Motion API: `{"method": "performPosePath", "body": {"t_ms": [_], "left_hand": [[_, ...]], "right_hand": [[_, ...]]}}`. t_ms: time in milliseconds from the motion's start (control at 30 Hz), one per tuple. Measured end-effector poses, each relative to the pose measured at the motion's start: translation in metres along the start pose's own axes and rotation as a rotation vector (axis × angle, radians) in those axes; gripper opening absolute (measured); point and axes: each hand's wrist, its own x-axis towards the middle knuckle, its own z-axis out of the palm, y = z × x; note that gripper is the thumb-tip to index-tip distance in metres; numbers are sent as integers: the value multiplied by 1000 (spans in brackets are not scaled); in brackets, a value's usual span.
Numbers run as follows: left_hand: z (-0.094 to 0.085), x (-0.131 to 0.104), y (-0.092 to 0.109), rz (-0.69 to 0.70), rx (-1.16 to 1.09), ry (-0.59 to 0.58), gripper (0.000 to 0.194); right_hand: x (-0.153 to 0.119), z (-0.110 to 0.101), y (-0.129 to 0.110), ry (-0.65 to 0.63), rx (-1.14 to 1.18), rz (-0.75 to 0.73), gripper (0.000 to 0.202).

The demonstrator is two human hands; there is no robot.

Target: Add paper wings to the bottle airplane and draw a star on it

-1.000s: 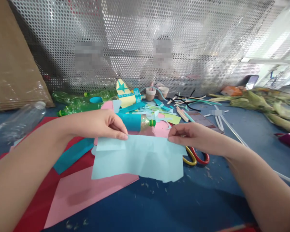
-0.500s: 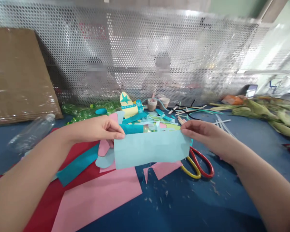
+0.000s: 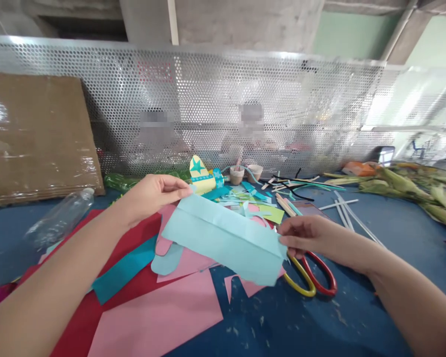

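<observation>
A light blue paper strip (image 3: 225,238) hangs between my two hands, its left end higher than its right, with a crease running along it. My left hand (image 3: 161,193) pinches its upper left corner. The right end is between the thumb and fingers of my right hand (image 3: 301,235). Below the paper lie pink sheets (image 3: 159,315), a red sheet (image 3: 76,317) and a teal strip (image 3: 128,270). Scissors (image 3: 312,277) with one yellow and one red handle rest under my right hand, their blades hidden.
Behind stand a yellow star-decorated bottle (image 3: 204,181) and two small cups (image 3: 237,174). Clear and green bottles (image 3: 121,182) and cardboard (image 3: 40,139) are at left. Straws (image 3: 344,213) and husks (image 3: 397,181) lie right. People show dimly beyond the perforated screen (image 3: 208,89).
The strip has gone from level to slanting, its right end lower, and a crease now shows. My left hand has risen slightly; my right hand has dropped. The camera view has tilted up.
</observation>
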Motion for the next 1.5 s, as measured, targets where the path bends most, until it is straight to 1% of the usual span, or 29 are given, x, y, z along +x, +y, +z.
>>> {"method": "performPosePath", "body": {"t_ms": [100,167,200,267,367,467,533,600,667,733,833,900,933,1000,1033,1100,1133,1167,1200,1233,1300,1333,1400,1500], "left_hand": [[4,1,-3,51,20,72,29],[7,1,-4,71,-22,126,35],[9,1,-4,69,-87,132,38],[12,1,-2,38,-294,95,46],[17,2,1,-37,-602,-22,58],[21,1,1,-41,-736,-107,65],[22,0,-1,-47,-733,-129,67],[21,-2,-2,-76,-677,-152,66],[18,-5,-2,-101,-597,-211,57],[16,-8,0,-134,-516,-340,46],[21,-12,4,-175,-406,-572,46],[31,-15,5,-165,-348,-666,49],[38,-17,5,-158,-312,-681,50],[50,-20,3,-142,-240,-655,47],[56,-21,2,-141,-232,-671,43],[64,-22,-1,-134,-236,-679,35],[66,-21,-3,-129,-236,-661,32],[67,-20,-4,-127,-235,-619,30],[66,-19,-4,-133,-244,-567,28],[65,-17,-4,-147,-265,-509,27],[62,-14,-3,-192,-341,-396,25],[59,-13,-2,-213,-387,-337,24],[55,-10,0,-245,-465,-223,20],[52,-7,0,-289,-607,-100,12]], "right_hand": [[0,4,-3,-27,24,-9,28],[0,7,-5,18,60,-54,29],[0,8,-6,59,92,-81,29],[2,9,-5,164,184,-130,32],[5,10,-3,310,310,-176,34],[6,11,-4,375,434,-239,32],[5,13,-7,420,564,-279,30],[4,14,-10,474,662,-293,31],[2,15,-11,519,654,-284,30],[1,15,-9,529,551,-278,29],[2,18,-5,467,414,-248,34],[4,22,-4,413,387,-216,38],[5,25,-3,394,373,-205,39],[8,28,-3,398,276,-199,37],[9,28,-3,432,181,-203,35],[11,23,-1,552,-96,-219,34],[11,19,0,604,-274,-207,35],[11,15,2,624,-460,-166,35],[11,10,4,604,-639,-91,34],[9,6,6,546,-797,6,33],[6,0,11,377,-1032,205,32],[5,-1,14,304,-1101,270,33],[3,0,18,215,-1177,324,33],[2,6,21,173,-1199,330,31]]}}
